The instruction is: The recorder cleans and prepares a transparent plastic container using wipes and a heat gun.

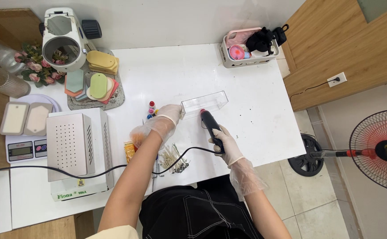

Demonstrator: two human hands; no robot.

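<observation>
Clear plastic box point(205, 102) sits mid-table, left hand point(168, 116) pinching its near end, right hand point(225, 142) wrapped around a black heat gun point(211, 124) aimed at it. Risk imo: heat warps the plastic, or the cord point(175, 160) snags those 2 dye bottles point(151, 109).

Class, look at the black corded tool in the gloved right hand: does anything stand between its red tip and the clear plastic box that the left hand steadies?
Nothing visible does. The tool in the right hand points its tip straight at the clear box, which the left hand holds at one end.
</observation>
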